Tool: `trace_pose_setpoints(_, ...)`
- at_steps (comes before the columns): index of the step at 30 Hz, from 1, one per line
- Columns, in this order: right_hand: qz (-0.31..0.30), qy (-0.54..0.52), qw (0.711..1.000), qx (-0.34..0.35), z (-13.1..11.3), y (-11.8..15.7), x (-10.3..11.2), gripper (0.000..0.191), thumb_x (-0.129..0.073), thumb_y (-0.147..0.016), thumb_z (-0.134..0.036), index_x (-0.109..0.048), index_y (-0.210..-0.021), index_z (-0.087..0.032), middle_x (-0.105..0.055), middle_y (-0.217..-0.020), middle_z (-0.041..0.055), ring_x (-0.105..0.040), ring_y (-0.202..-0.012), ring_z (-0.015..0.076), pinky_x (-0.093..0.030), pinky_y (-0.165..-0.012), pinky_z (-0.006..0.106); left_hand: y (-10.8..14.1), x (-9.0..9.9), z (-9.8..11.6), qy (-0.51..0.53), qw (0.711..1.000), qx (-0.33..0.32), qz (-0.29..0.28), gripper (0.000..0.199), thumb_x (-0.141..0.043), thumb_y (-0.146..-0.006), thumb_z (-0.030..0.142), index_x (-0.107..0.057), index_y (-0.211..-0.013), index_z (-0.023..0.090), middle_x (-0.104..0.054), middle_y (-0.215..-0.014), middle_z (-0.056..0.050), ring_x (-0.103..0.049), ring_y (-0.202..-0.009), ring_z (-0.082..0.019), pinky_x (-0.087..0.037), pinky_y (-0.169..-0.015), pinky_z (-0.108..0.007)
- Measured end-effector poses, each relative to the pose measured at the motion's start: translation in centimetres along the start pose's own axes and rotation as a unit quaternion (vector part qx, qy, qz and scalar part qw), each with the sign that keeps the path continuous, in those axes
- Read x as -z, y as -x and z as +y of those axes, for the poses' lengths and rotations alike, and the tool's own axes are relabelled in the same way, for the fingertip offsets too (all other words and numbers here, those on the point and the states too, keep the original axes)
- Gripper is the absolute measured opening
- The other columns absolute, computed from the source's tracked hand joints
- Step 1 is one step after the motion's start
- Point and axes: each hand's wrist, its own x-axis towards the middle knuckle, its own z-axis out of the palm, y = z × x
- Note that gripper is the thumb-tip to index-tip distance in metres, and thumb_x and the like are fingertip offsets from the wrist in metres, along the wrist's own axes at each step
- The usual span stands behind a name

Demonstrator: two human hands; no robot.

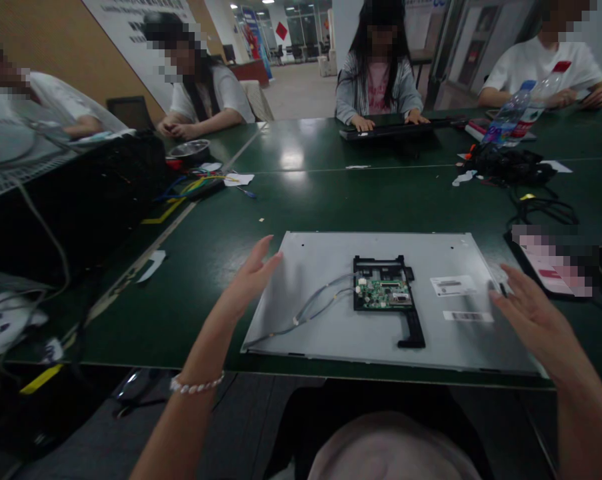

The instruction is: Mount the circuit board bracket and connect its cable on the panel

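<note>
A flat grey display panel [321, 267] lies back side up at the front edge of the green table. On its middle sits a black plastic bracket [411, 328] holding a green circuit board [383, 293]. Thin grey cables [317, 305] run from the board to the panel's lower left corner. My left hand [253, 273] is at the panel's left edge, fingers stretched out. At the right edge is my right hand [531, 313], its fingers apart. Neither hand grips anything; whether they touch the panel's edges I cannot tell.
Across the table [301, 193] several people sit, one with hands on a black keyboard [381, 132]. Left stand a large black case [105, 180], coloured wires [195, 187] and a metal bowl [189, 151]. Right are a phone [551, 263], black cables [545, 210] and plastic bottles [505, 123].
</note>
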Motion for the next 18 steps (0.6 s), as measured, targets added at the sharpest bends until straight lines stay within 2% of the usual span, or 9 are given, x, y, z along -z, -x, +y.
trace_pose_setpoints(2,-0.005,-0.045,0.998,-0.033,0.0,-0.2,0.0,0.067,-0.057,-0.085,-0.055,-0.040,-0.146,-0.033,-0.044,-0.151,0.0088,-0.045,-0.135,0.0337,-0.036,-0.111,0.054,0.4,0.8,-1.1,0.044,0.997,0.065,0.022,0.069,-0.051,-0.089,0.051,-0.036,-0.149,0.021,-0.037,-0.154,-0.013,-0.033,-0.143,-0.027,-0.024,-0.119,-0.042)
trace_pose_setpoints(5,-0.005,-0.072,0.996,-0.060,-0.6,-0.4,0.0,0.068,-0.060,-0.084,-0.055,-0.041,-0.145,-0.034,-0.046,-0.150,0.0089,-0.045,-0.136,0.0329,-0.034,-0.112,0.053,1.3,1.4,-2.0,0.105,0.990,0.099,0.014,0.069,-0.054,-0.087,0.053,-0.041,-0.146,0.021,-0.044,-0.150,-0.013,-0.038,-0.141,-0.026,-0.025,-0.118,-0.042)
trace_pose_setpoints(10,-0.004,-0.070,0.995,-0.077,-1.7,-0.5,0.0,0.070,-0.061,-0.083,-0.054,-0.041,-0.145,-0.031,-0.050,-0.147,0.0104,-0.049,-0.133,0.0320,-0.034,-0.112,0.053,2.3,1.6,-2.0,0.171,0.979,0.104,-0.032,0.067,-0.057,-0.085,0.054,-0.043,-0.143,0.024,-0.048,-0.147,-0.011,-0.043,-0.137,-0.026,-0.032,-0.116,-0.042)
trace_pose_setpoints(14,0.000,-0.074,0.993,-0.087,-2.0,-0.3,-0.4,0.070,-0.061,-0.082,-0.055,-0.043,-0.145,-0.029,-0.054,-0.143,0.0112,-0.049,-0.133,0.0309,-0.033,-0.114,0.051,2.5,1.5,-2.3,0.158,0.983,0.095,-0.015,0.063,-0.058,-0.086,0.049,-0.044,-0.142,0.027,-0.044,-0.150,-0.010,-0.038,-0.141,-0.026,-0.026,-0.118,-0.044)
trace_pose_setpoints(18,-0.002,-0.045,0.997,-0.058,-1.5,0.0,-1.0,0.072,-0.059,-0.083,-0.057,-0.041,-0.146,-0.028,-0.050,-0.147,0.0108,-0.049,-0.133,0.0315,-0.037,-0.112,0.051,2.8,1.2,-2.8,0.112,0.991,0.069,-0.011,0.062,-0.055,-0.087,0.048,-0.041,-0.144,0.028,-0.041,-0.152,-0.010,-0.034,-0.143,-0.029,-0.026,-0.118,-0.049)
